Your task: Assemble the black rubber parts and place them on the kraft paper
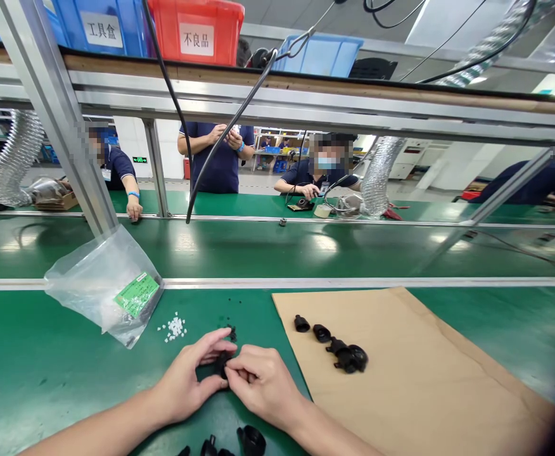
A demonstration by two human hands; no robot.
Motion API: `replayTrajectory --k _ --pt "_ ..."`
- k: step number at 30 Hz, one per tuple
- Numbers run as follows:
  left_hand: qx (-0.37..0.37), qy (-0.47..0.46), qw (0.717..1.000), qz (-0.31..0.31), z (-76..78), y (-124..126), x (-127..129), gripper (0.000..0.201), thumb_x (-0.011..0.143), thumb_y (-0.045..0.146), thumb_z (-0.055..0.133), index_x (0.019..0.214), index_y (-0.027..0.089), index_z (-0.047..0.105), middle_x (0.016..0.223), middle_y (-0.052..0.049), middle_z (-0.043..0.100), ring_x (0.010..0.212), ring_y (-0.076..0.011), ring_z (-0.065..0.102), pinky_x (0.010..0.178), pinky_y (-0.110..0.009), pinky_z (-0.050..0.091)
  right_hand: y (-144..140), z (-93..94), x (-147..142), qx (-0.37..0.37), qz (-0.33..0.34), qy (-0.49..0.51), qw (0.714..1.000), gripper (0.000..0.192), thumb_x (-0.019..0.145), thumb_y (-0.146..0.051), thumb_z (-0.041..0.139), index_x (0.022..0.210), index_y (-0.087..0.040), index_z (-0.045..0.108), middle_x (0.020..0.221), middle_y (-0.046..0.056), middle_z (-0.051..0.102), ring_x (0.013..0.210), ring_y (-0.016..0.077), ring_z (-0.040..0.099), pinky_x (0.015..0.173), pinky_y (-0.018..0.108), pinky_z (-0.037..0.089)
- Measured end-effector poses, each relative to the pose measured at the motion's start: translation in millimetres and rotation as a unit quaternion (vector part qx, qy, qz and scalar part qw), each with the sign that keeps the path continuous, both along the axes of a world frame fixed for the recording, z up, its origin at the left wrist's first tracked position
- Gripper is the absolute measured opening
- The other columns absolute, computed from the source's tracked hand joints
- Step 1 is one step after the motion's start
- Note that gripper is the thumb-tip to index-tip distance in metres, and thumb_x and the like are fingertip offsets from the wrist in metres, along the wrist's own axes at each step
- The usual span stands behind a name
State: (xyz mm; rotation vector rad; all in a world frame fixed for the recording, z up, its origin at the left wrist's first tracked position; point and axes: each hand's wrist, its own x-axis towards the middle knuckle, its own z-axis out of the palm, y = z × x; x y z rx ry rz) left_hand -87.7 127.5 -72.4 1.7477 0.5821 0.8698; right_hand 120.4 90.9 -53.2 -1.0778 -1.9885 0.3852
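My left hand (189, 378) curls its thumb and fingers around a small black plastic part (221, 363), just above the green bench. From the other side my right hand (260, 382) pinches at the same part; whatever sits between its fingertips is hidden. Behind the fingers lie tiny black pieces (232, 333). A scatter of small white pieces (175, 327) rests to the left of them. Nearer to me, several black cup-shaped parts (252, 439) stand at the bottom edge of the view, partly cut off. More black cup-shaped parts (348, 356) sit on a brown cardboard sheet (424, 373) at the right.
A clear plastic bag (101, 278) with a green label lies at the left. Beyond a metal rail (239, 282) runs a green surface, with co-workers (325, 168) seated and standing behind it. Overhead, a shelf holds a red bin (196, 31) and blue bins; a black cable (230, 126) hangs down.
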Motion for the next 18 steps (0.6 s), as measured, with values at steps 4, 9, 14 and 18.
replayTrajectory --k 4,9,14,18 --pt "0.005 0.009 1.0 -0.001 -0.8 0.2 0.6 0.074 0.089 0.008 0.069 0.154 0.033 0.045 0.137 -0.009 0.068 0.127 -0.0265 0.067 0.112 -0.042 0.054 -1.1 -1.0 -0.2 0.001 -0.018 -0.034 0.999 0.028 0.092 -0.014 0.057 0.067 -0.021 0.068 0.06 -0.002 0.055 0.055 0.0119 0.051 0.055 0.025 0.033" --pt "0.015 0.004 1.0 0.026 1.9 -0.6 1.2 0.071 0.091 0.01 0.068 0.154 0.033 0.044 0.132 -0.008 0.067 0.125 -0.025 0.066 0.112 -0.043 0.054 -1.6 2.6 4.5 0.015 -0.021 -0.045 0.999 0.02 0.097 -0.022 0.061 0.083 -0.021 0.075 0.065 0.0 0.061 0.055 0.0127 0.053 0.056 0.026 0.035" --pt "0.014 -0.008 0.998 0.058 5.3 -1.4 1.4 0.069 0.094 0.014 0.066 0.155 0.034 0.04 0.136 -0.008 0.065 0.132 -0.0254 0.061 0.113 -0.045 0.054 -0.3 9.2 4.3 -0.171 -0.026 0.075 0.982 0.017 0.094 -0.032 0.065 0.096 -0.018 0.075 0.068 -0.001 0.063 0.05 0.0109 0.048 0.05 0.023 0.037" --pt "0.01 0.006 0.999 0.035 7.0 -4.1 2.2 0.068 0.095 0.016 0.067 0.155 0.036 0.041 0.144 -0.009 0.063 0.137 -0.0265 0.058 0.117 -0.046 0.051 3.6 9.9 2.4 -0.306 0.042 0.149 0.939 0.026 0.094 -0.035 0.062 0.081 -0.016 0.072 0.065 -0.001 0.064 0.056 0.0128 0.054 0.054 0.022 0.04"
